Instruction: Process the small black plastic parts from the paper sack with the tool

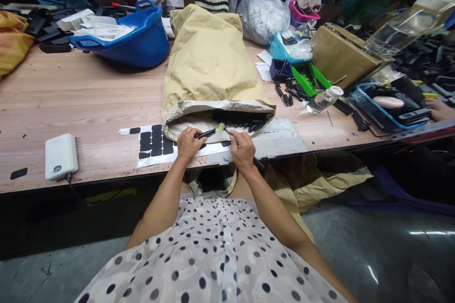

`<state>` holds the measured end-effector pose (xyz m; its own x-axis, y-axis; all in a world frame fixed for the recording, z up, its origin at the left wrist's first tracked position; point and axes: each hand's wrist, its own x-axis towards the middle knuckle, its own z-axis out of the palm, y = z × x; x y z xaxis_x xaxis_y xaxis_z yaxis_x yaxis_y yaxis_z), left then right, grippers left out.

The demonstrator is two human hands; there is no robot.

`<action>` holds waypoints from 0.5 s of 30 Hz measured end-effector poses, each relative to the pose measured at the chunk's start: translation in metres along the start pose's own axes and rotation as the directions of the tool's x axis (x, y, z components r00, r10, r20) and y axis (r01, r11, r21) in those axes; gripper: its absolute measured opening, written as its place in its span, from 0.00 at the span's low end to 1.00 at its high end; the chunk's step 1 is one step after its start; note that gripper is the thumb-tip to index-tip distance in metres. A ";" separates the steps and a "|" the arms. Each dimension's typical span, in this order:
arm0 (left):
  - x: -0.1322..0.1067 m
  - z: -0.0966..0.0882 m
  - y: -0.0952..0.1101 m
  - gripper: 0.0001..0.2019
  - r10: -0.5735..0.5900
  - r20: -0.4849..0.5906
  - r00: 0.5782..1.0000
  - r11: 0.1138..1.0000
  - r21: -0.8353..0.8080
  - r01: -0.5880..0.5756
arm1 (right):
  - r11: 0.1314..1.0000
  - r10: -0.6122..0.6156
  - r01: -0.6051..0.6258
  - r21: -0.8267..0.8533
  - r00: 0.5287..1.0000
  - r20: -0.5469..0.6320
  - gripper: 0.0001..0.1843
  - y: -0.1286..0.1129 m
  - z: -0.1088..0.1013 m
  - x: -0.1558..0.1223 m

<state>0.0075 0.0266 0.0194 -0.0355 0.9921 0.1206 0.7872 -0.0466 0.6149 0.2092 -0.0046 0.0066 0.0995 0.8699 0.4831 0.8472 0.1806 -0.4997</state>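
Note:
My left hand (188,144) is closed on a slim black pen-shaped piece (206,133) that points to the right. Closed too, my right hand (242,148) grips a thin metal-looking stick (226,129) with a round yellow-green end (221,126); its exact kind is unclear. Both hands are at the open mouth of a large tan paper sack (213,61) lying on the table. Several small black parts (254,125) lie inside the sack's mouth. Beneath my left hand is a white sheet (156,160) with rows of black rounded patches (156,144).
A white power bank (61,156) with a cable stands at left. Behind are a blue basin (142,38) and co-workers. At right are a green tray (313,79), a clear bottle (323,99) and a cardboard box (334,54). An open bag (212,182) hangs below the table edge.

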 end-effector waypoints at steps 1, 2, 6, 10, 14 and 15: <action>0.000 0.000 -0.001 0.05 0.002 0.000 1.000 1.000 0.001 -0.002 | 0.999 -0.002 0.003 0.040 1.000 -0.006 0.16 -0.005 -0.001 -0.001; 0.000 0.001 -0.001 0.05 0.005 0.000 1.000 1.000 0.002 -0.005 | 0.997 -0.008 0.008 0.075 1.000 -0.002 0.17 -0.010 -0.002 -0.002; 0.000 0.001 -0.004 0.05 0.022 -0.003 1.000 1.000 -0.003 -0.022 | 0.988 -0.047 0.035 0.149 0.996 0.074 0.17 -0.028 0.000 -0.004; 0.000 0.000 -0.003 0.05 0.029 -0.001 1.000 1.000 -0.013 -0.029 | 0.989 -0.057 0.036 0.140 0.988 0.146 0.17 -0.034 0.006 -0.009; 0.000 -0.001 -0.002 0.06 0.029 0.008 1.000 0.999 -0.014 -0.029 | 0.991 -0.051 0.029 0.132 0.986 0.161 0.17 -0.034 0.006 -0.011; 0.000 -0.001 -0.002 0.06 0.029 0.010 1.000 1.000 -0.014 -0.028 | 0.991 -0.050 0.029 0.132 0.986 0.159 0.17 -0.034 0.005 -0.010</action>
<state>0.0053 0.0264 0.0184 -0.0067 0.9915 0.1300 0.7794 -0.0763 0.6219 0.1766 -0.0172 0.0147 -0.0268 0.9217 0.3869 0.7735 0.2643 -0.5761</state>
